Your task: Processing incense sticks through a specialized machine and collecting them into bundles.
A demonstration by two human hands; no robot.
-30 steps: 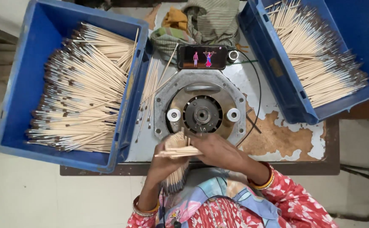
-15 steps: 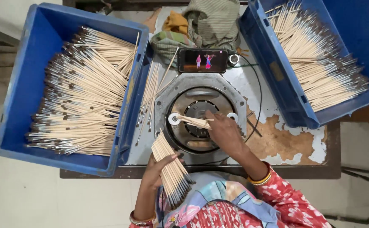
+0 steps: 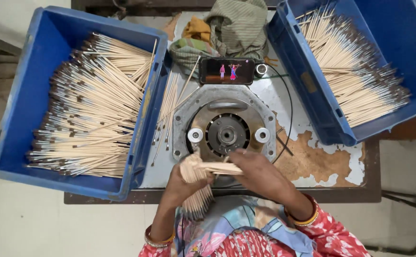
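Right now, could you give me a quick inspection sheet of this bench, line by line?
Surface: metal-topped table, paint peeled to brown patches at the right.
Job's things: round machine at centre; bundle of wooden sticks; a few sticks lying crosswise.
Clutter: left blue crate and right blue crate, both full of sticks; loose sticks beside the machine; folded cloths; phone showing a video.
Grippers: left hand grips the bundle; right hand pinches the crosswise sticks.
Cables: black cable curving from the phone.
Surroundings: pale floor.
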